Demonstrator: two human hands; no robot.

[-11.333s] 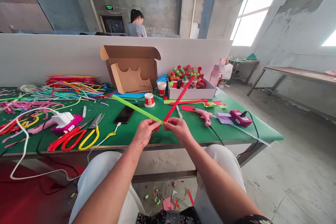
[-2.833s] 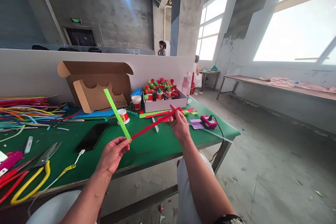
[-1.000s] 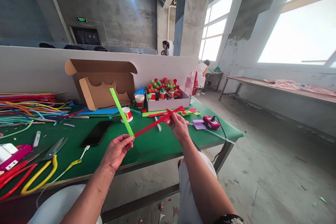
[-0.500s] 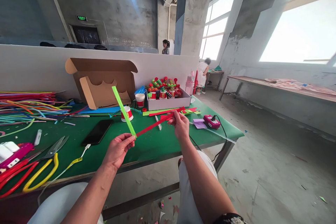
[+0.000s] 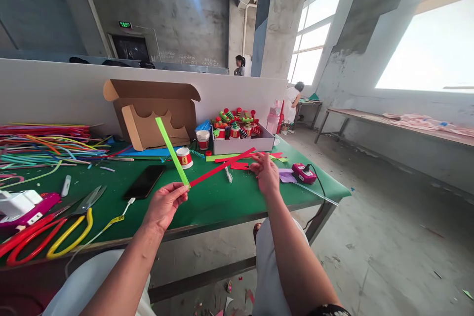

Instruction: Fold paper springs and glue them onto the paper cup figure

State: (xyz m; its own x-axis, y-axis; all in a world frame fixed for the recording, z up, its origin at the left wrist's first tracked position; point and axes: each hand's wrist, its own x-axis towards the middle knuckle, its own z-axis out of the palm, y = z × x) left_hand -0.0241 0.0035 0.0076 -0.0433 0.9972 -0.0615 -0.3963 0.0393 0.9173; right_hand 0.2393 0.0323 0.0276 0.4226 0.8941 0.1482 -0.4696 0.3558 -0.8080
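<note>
My left hand (image 5: 166, 206) is closed in a pinch on the joined ends of a green paper strip (image 5: 171, 149) and a red paper strip (image 5: 222, 168). Green rises up and to the left, while red slants up to the right, the two making a V. My right hand (image 5: 267, 174) is open beside the red strip's far end, fingers loosely bent and apart, holding nothing. Beyond the strips stand a red and white paper cup (image 5: 184, 158) and a taller stack of cups (image 5: 202, 140). A small clear-and-white tube-like piece (image 5: 228, 175) lies between my hands.
Scissors with yellow handles (image 5: 79, 229), red-handled scissors (image 5: 33, 242), a phone (image 5: 144, 181) and a cable lie at left. Colourful pipe cleaners (image 5: 48, 145) pile behind. A white box (image 5: 242, 145) holds finished-looking cup figures near a cardboard box (image 5: 155, 128). A pink power socket (image 5: 304, 173) sits right.
My right hand has let go of the red strip and moved slightly right, its fingers opening. My left hand still pinches the joined ends. The view has shifted a little left.
</note>
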